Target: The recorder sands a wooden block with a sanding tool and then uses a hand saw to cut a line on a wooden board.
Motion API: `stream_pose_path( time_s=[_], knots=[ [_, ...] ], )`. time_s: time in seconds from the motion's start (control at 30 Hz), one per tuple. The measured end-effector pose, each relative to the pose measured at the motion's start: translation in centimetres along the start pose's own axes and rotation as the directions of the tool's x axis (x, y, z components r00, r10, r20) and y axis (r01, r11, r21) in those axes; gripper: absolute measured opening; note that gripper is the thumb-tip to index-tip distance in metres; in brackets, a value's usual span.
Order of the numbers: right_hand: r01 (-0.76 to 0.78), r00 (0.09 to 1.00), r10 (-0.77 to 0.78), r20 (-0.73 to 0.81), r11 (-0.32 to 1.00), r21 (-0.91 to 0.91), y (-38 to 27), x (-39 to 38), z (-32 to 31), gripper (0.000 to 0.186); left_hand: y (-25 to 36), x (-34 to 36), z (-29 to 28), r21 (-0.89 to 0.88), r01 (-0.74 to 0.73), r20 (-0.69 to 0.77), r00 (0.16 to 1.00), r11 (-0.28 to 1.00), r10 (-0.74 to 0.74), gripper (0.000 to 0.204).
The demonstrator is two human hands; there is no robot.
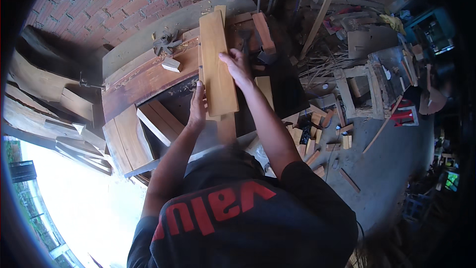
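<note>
Yellow-brown plank (217,64) lies lengthwise in the upper centre of the frame, over the worktop (131,89); whether it touches the boards under it, I cannot tell. The right hand's (239,69) grip is clamped on its right edge, thumb on the face. The left hand (197,106) rests along the left edge; how its grip closes is hidden.

Judging by its straight edges and flat face, the plank seems already sawn and smoothed; what is left to do on it does not show.

The worktop is of reddish-brown boards, strewn with shavings (189,45), with a pale block (171,64) and a spoked metal piece (166,44) at upper left. A brick wall (114,0) rises behind; at right, offcuts (333,147) litter the grey floor (367,173). Glaring daylight fills the lower left.
</note>
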State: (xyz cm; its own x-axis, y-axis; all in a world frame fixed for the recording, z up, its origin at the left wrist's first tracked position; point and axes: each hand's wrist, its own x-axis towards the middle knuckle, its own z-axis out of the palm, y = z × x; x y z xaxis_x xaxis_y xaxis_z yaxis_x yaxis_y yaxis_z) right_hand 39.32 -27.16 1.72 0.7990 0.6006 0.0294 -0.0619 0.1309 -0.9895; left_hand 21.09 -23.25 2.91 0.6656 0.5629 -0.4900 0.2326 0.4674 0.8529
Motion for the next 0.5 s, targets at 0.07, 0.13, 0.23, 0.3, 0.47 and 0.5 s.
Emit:
stream_pose_path(
  time_s=[0.07,0.13,0.23,0.3,0.47,0.5],
  knots=[
    [0.022,1.0,-0.021,0.007,0.986,-0.167,0.7,-1.7,1.3,0.027,0.2,0.3,-0.4,-0.1,0.01,0.032,0.999,0.995,-0.007,0.059],
    [-0.003,1.0,0.009,0.021,0.969,-0.246,1.9,-2.6,1.5,0.03,-0.2,0.4,-0.8,-0.051,-0.009,0.036,0.999,0.999,0.011,0.052],
    [0.194,0.867,-0.426,-0.258,0.766,-0.613,4.2,-2.6,0.3,0.029,-1.7,0.1,-1.2,0.018,-0.221,-0.166,0.961,0.975,0.221,0.034],
    [0.072,0.925,-0.329,-0.192,0.646,-0.76,5.9,-2.2,-0.6,0.029,-2.7,-0.4,-1.7,0.159,-0.252,-0.189,0.941,0.955,0.28,0.035],
    [-0.254,0.965,0.112,-0.236,0.613,-0.748,7.8,-0.6,-1.3,0.03,-4.2,-0.2,-3.1,0.147,-0.307,-0.155,0.932,0.94,0.329,0.039],
    [-0.335,0.937,0.154,-0.313,0.644,-0.688,7.8,-0.3,-1.2,0.033,-4.4,0.1,-3.5,0.118,-0.321,-0.13,0.933,0.94,0.335,0.04]
  ],
)
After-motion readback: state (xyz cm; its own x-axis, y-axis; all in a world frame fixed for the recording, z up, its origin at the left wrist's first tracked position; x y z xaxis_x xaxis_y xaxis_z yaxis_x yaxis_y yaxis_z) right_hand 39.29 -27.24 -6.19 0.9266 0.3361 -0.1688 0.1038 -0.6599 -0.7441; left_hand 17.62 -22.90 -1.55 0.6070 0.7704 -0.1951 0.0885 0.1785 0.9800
